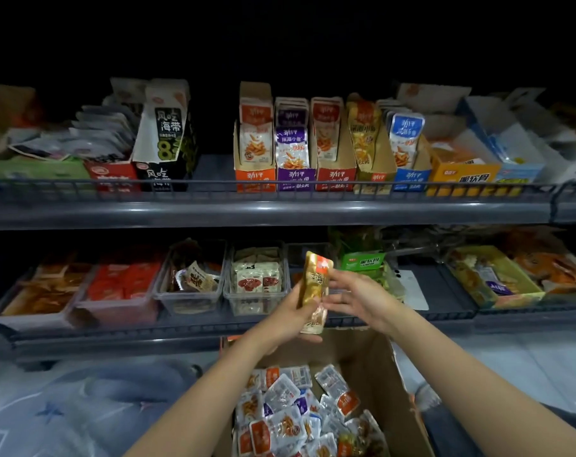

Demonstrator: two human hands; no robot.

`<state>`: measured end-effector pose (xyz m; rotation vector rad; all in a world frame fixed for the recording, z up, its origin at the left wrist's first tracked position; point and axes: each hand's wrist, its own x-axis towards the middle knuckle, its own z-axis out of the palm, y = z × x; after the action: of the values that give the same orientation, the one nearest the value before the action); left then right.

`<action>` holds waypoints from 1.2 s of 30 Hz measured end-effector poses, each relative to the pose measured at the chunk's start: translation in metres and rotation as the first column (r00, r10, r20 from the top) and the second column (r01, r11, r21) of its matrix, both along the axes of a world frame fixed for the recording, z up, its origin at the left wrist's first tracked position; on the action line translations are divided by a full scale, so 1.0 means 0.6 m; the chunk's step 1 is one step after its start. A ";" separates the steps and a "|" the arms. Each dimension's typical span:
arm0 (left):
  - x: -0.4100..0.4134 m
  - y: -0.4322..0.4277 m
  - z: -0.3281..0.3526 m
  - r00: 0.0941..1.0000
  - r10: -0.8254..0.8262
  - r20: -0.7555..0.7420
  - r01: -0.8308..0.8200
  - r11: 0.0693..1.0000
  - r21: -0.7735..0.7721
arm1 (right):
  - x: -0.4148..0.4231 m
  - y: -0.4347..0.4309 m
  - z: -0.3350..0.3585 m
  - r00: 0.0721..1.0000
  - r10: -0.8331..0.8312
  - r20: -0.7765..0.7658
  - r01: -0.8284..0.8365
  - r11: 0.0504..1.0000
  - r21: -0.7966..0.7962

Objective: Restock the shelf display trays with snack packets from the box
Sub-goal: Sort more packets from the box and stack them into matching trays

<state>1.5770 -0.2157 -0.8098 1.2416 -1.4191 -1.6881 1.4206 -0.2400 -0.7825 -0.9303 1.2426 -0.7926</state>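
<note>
The left hand [291, 313] grips a golden snack packet [314, 288] upright above the box [375, 361]. The right hand [357, 296] lays straight fingers against it.

Both bare forearms reach forward and converge. The left hand [291, 313] curls around the lower half of an upright gold packet [314, 285]. The right hand [357, 295], fingers straight and spread, meets the packet's right edge.

packet [314, 291]: gold, red top corner | box [375, 364]: brown | sachets [281, 394] in box: clear-white with orange or purple patches | shelf [263, 211]: dark grey | row of cartons [294, 178]: orange, purple, red, yellow, blue fronts | tall carton [163, 136]: black and white, green numeral | cloth [82, 407]: pale blue, star print
</note>
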 end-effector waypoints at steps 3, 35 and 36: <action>0.006 -0.004 0.020 0.996 0.048 -0.076 -0.044 0.997 0.058 | -0.009 0.000 0.012 0.954 -0.024 -0.300 -0.028 0.985 -0.169; -0.045 -0.210 0.300 0.997 -0.042 -0.061 0.026 0.972 -0.234 | -0.121 -0.172 0.327 0.950 0.022 -0.312 -0.204 0.800 -0.564; -0.049 -0.220 0.304 0.998 -0.030 -0.049 0.017 0.968 -0.251 | -0.131 -0.181 0.330 0.946 -0.002 -0.324 -0.196 0.793 -0.577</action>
<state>1.5476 -0.3479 -0.6273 1.0365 -1.5656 -1.4903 1.3423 -0.3489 -0.5845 -1.6871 1.2065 -1.0129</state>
